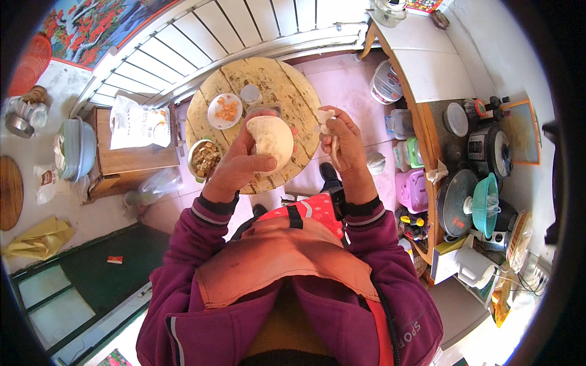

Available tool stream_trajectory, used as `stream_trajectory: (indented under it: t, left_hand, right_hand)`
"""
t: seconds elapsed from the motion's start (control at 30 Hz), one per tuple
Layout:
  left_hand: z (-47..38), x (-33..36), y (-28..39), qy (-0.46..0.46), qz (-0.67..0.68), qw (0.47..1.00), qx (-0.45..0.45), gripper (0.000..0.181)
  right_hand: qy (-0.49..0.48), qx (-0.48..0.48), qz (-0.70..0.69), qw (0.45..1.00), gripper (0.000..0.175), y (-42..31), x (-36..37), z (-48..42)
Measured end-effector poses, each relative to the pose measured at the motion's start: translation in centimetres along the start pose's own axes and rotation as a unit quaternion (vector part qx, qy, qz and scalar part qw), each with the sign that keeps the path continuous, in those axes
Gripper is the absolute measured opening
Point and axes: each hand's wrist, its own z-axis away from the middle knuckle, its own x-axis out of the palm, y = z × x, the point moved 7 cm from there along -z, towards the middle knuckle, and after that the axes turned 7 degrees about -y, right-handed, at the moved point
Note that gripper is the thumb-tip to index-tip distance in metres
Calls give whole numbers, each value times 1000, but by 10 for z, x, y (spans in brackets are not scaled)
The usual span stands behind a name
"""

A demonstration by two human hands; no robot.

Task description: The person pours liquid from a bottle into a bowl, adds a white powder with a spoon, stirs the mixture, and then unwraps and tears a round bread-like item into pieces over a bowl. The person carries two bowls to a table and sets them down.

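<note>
My left hand (240, 162) grips a large pale steamed bun (274, 142) with a torn upper left edge, held up over a round wooden table (293, 91). To its right, my right hand (345, 142) pinches a torn piece of bun (326, 120) between thumb and fingers. Beyond the bun, a white plate (212, 113) on the table carries orange pieces of food (227, 111). A bowl of chopped, cooked food (205, 158) stands at the table's left edge. Near the plate is a lidded jar (251, 94), and a small container (270, 108) is partly hidden behind my left hand.
A wooden cabinet (137, 164) with a white plastic bag (139, 122) on top stands left. Along the right runs a counter (435, 78) bearing a rice cooker (490, 148), a dark pan (457, 203) and a green colander (486, 206). A white bucket (387, 84) sits on the floor.
</note>
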Motion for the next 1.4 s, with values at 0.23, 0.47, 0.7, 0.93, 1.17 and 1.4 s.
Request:
stream_trajectory:
  t: [0.23, 0.47, 0.7, 0.93, 1.17, 1.4]
  left_hand:
    - [8, 3, 21, 37, -451, 890, 56, 80]
    - [11, 5, 13, 58, -646, 761, 3, 83]
    - [15, 11, 13, 20, -751, 658, 39, 86]
    - [12, 10, 18, 10, -707, 703, 70, 90]
    - [7, -5, 8, 11, -419, 907, 50, 100]
    - [5, -16, -2, 8, -161, 987, 29, 105]
  right_hand:
    - [-178, 44, -49, 982, 17, 9, 50, 13]
    - [-181, -342, 522, 760, 21, -26, 81, 40]
    - [-225, -256, 645, 684, 18, 6, 83, 39]
    - [-111, 14, 338, 934, 10, 20, 41, 13]
    - [-106, 66, -16, 992, 19, 28, 22, 1]
    - [-7, 63, -80, 995, 24, 20, -3, -6]
